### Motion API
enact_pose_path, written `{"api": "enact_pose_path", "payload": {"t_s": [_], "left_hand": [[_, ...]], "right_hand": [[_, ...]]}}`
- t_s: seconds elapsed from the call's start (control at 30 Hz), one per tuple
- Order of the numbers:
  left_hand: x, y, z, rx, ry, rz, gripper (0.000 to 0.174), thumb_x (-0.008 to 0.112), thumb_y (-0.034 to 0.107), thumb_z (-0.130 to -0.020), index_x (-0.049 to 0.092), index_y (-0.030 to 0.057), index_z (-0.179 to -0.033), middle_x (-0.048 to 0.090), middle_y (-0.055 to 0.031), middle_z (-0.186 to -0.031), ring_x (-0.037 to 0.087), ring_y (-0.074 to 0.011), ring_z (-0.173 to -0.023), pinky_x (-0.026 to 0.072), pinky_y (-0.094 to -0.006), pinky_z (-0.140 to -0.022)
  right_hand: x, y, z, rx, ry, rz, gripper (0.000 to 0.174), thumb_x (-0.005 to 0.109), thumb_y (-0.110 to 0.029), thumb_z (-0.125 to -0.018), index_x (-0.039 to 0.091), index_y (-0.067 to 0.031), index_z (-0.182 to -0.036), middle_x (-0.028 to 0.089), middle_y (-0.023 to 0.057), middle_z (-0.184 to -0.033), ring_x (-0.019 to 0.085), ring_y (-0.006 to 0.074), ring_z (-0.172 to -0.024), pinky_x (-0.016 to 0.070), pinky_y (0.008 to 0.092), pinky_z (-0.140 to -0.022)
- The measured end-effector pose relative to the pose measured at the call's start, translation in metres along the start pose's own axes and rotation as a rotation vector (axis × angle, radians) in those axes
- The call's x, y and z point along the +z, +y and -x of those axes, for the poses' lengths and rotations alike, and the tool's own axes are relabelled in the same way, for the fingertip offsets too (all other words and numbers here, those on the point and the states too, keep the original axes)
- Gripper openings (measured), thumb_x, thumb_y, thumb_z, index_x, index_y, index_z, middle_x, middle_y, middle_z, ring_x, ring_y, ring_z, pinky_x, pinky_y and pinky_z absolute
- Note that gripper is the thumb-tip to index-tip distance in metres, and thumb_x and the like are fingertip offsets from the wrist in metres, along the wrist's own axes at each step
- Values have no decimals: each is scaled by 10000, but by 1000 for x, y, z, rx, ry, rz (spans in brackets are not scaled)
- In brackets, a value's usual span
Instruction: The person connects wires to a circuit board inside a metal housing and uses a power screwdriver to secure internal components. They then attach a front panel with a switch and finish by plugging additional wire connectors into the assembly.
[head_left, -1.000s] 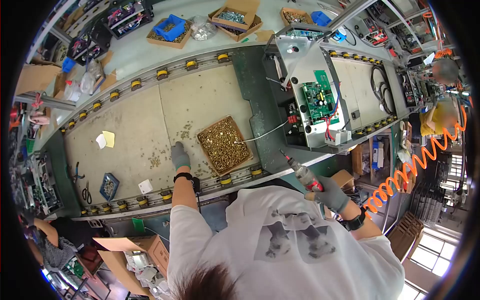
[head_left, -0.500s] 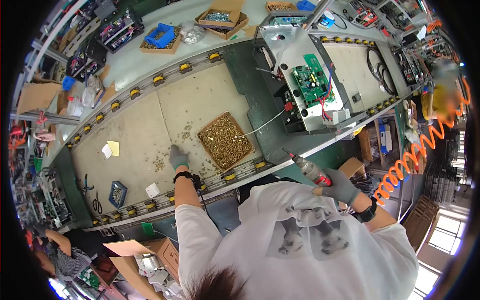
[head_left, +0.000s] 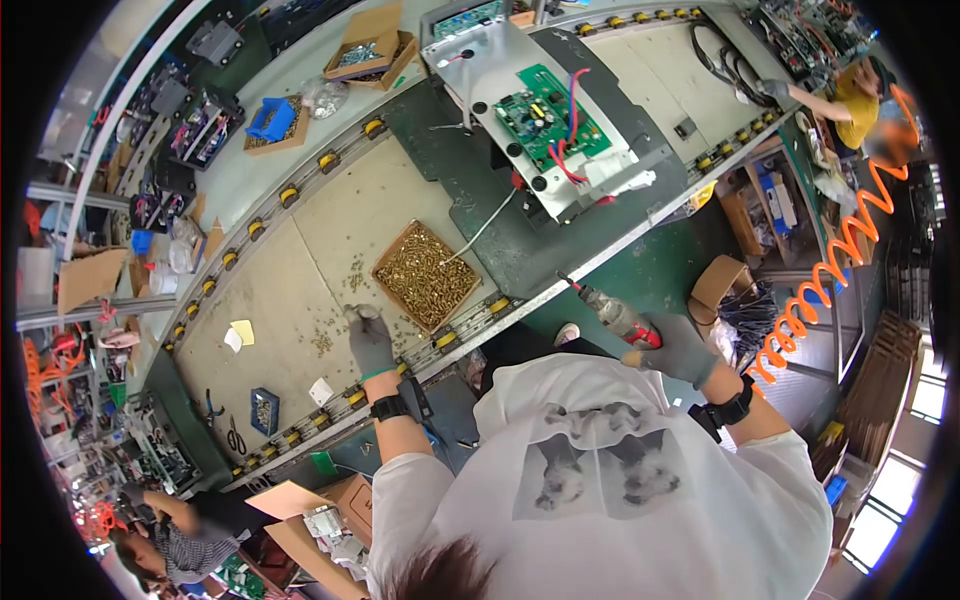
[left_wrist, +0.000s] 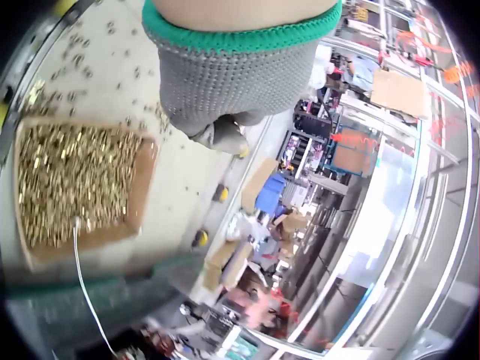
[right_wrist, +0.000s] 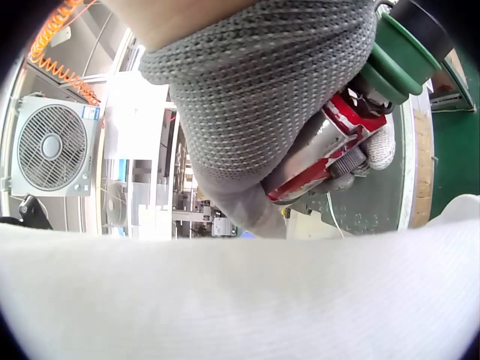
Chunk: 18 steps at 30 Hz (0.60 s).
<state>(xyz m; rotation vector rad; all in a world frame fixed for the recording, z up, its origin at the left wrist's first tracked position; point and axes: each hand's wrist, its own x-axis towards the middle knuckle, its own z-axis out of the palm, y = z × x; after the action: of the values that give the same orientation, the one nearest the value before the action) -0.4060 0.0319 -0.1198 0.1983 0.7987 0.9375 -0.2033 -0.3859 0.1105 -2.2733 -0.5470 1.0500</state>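
My left gloved hand (head_left: 372, 343) hovers over the conveyor bed, left of a shallow cardboard box (left_wrist: 141, 184) full of brass-coloured screws (head_left: 425, 275). Its fingers curl inward, and nothing shows between them; the left wrist view hides the palm side. Loose small fasteners (head_left: 320, 344) lie scattered beside that hand. My right gloved hand (head_left: 685, 352) grips a red and silver power screwdriver (head_left: 612, 312) in front of the body, bit pointing up and left. In the right wrist view, fingers wrap its worn metal body.
A metal chassis with a green circuit board (head_left: 550, 115) sits on a dark plate (head_left: 600, 235) across the conveyor. Scissors (head_left: 236, 436) and a small blue tray (head_left: 254, 411) lie left. An orange coiled hose (head_left: 825, 295) hangs at right. Another person in yellow (head_left: 855, 105) stands far right.
The head view has swung, shifting the chassis leftward in it. My left hand has drawn back toward the body from the scattered fasteners, fingers more curled. My right hand keeps its hold on the screwdriver.
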Motion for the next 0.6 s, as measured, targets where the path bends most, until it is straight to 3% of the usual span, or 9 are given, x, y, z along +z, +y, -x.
{"api": "enact_pose_path", "payload": {"t_s": [0.07, 0.1, 0.13, 0.17, 0.23, 0.27, 0.37, 0.6], "left_hand": [[58, -24, 54, -244, -368, -49, 245, 615, 132, -885, 509, 7, -1067, 501, -27, -934, 462, -101, -800, 463, -212, -700], [74, -37, 73, -355, -449, -89, 268, 644, 144, -863, 506, 20, -1057, 483, -20, -921, 446, -96, -792, 450, -203, -682], [88, -52, 90, -464, -528, -126, 292, 672, 155, -842, 504, 33, -1047, 464, -13, -909, 429, -91, -784, 437, -194, -664], [101, -69, 107, -597, -511, -95, 306, 709, 177, -808, 517, 56, -1014, 444, -7, -874, 411, -89, -783, 412, -182, -639], [129, -97, 141, -904, -573, 1, 281, 679, 262, -833, 529, 71, -974, 440, -14, -862, 382, -108, -753, 356, -180, -589], [143, -108, 161, -922, -619, -101, 232, 611, 267, -886, 513, 73, -969, 374, -1, -835, 347, -103, -720, 334, -183, -567], [171, -136, 194, -894, -790, -393, 209, 572, 253, -911, 502, 59, -946, 419, -28, -878, 398, -116, -752, 341, -182, -560], [195, -162, 232, -843, -838, -602, 346, 579, 303, -906, 505, 0, -1056, 470, -38, -845, 429, -72, -699, 360, -162, -559]], "right_hand": [[-7, 1, 10, 31, 2, -29, 469, 788, -268, -656, 585, 5, -978, 577, 91, -754, 509, 156, -678, 445, 316, -658], [-9, 5, 15, 57, 1, -37, 466, 789, -261, -656, 587, 3, -983, 577, 93, -756, 509, 152, -682, 446, 316, -661], [-7, 15, 19, 38, 40, -91, 476, 783, -353, -656, 620, -27, -961, 610, 116, -767, 549, 199, -667, 454, 331, -673], [-6, 21, 23, 38, 38, -110, 476, 783, -353, -656, 620, -27, -961, 610, 116, -767, 549, 199, -667, 454, 331, -673], [-9, 29, 31, -14, 98, -133, 463, 782, -346, -660, 619, -32, -957, 605, 109, -753, 540, 197, -656, 453, 329, -663], [-13, 29, 36, 15, 87, -131, 452, 785, -324, -666, 612, -30, -962, 603, 102, -751, 537, 182, -659, 453, 326, -665], [-19, 35, 49, 32, 63, -245, 455, 790, -303, -665, 602, -20, -967, 596, 93, -746, 527, 168, -661, 450, 324, -668], [-23, 46, 71, 8, 41, -267, 469, 781, -322, -677, 602, -12, -980, 596, 105, -766, 528, 174, -677, 447, 312, -678]]}}
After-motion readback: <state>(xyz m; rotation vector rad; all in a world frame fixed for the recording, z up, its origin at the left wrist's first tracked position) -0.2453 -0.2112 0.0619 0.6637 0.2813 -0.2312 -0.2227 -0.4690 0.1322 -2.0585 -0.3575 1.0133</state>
